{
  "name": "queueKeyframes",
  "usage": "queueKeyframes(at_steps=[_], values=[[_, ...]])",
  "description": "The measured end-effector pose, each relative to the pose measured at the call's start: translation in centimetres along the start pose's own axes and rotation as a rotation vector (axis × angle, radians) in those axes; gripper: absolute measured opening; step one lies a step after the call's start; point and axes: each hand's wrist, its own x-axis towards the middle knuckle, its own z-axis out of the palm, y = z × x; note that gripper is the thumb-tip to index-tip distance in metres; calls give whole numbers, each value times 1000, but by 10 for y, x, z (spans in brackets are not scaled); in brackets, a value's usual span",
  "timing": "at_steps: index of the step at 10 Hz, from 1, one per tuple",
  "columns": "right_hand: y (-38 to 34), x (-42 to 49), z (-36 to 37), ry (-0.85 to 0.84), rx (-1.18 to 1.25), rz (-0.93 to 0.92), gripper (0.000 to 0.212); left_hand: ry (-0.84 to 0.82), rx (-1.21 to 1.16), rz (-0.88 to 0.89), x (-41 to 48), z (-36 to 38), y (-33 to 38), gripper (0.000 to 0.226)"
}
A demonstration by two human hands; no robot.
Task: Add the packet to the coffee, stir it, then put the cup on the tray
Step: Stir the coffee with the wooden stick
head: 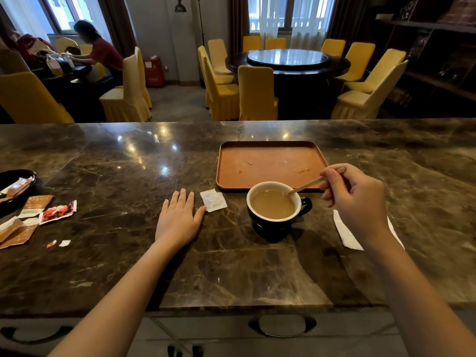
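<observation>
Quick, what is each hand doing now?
Left hand: open, flat on the counter.
Right hand: closed on the stir stick.

Left hand (177, 220): flat, palm down on the countertop (103, 253), fingers extended and together, thumb splayed to the right; forearm runs back toward the near edge. Right hand (358, 199): raised, fingers curled, thumb and forefinger pinching the upper end of the stir stick (306, 185); wrist slightly bent.

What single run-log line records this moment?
stage: stirring | right hand: holds stick in coffee cup | left hand: flat on counter | packet: beside cup | tray: no cup
</observation>
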Motion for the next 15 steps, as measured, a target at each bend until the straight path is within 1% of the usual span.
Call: queueKeyframes(at_steps=[1, 3, 6, 8, 10, 11, 14, 15], values=[[-6, -3, 0, 50, 9, -32, 22, -1, 7, 0, 1, 1, 0, 65], [-8, -3, 12, 19, 24, 4, 21, -3, 7, 4, 0, 0, 0, 64], [6, -16, -11, 68, 91, 143, 18, -3, 6, 4, 2, 1, -1, 65], [-1, -24, -18, 178, 261, 266, 19, 1, 10, 4, 2, 0, -1, 65], [-5, -34, -2, 98, 338, 394, 17, -10, 12, 8, 1, -2, 0, 64], [1, -38, -3, 114, 314, 441, 18, -8, 12, 9, 1, -2, 0, 64], [7, -45, -28, 221, 453, 523, 25, -6, 10, 9, 1, -1, 0, 64], [6, -46, -29, 219, 484, 517, 25, -8, 8, 6, 1, -1, 0, 64]])
